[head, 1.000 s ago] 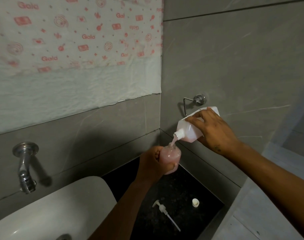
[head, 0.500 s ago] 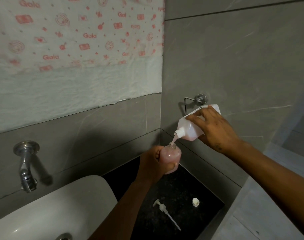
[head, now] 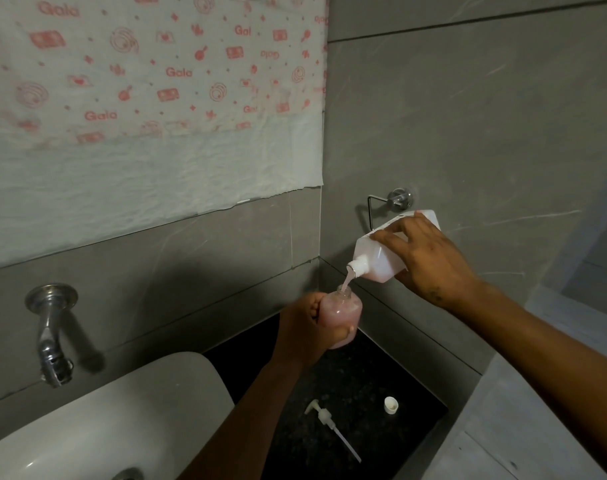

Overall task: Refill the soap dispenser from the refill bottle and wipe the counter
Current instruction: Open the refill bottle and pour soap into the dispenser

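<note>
My left hand (head: 303, 329) grips the clear soap dispenser (head: 341, 315), nearly full of pink soap, above the black counter (head: 371, 382). The dispenser's neck is uncovered. My right hand (head: 425, 254) holds the white refill bottle (head: 374, 256) tipped down to the left, its spout just over the dispenser's neck. A thin pink stream (head: 346, 282) runs from spout to neck. The dispenser's white pump (head: 326, 419) with its long tube lies flat on the counter. The refill bottle's small white cap (head: 391, 405) sits to the pump's right.
A white sink basin (head: 104, 420) fills the lower left, with a chrome tap (head: 51, 336) on the wall above it. A chrome wall hook (head: 388, 202) sticks out just behind the refill bottle. Patterned paper (head: 149, 98) covers the upper wall. Grey tiled walls meet in the corner.
Both hands have held their places while soap keeps flowing. The pink level in the dispenser looks slightly higher.
</note>
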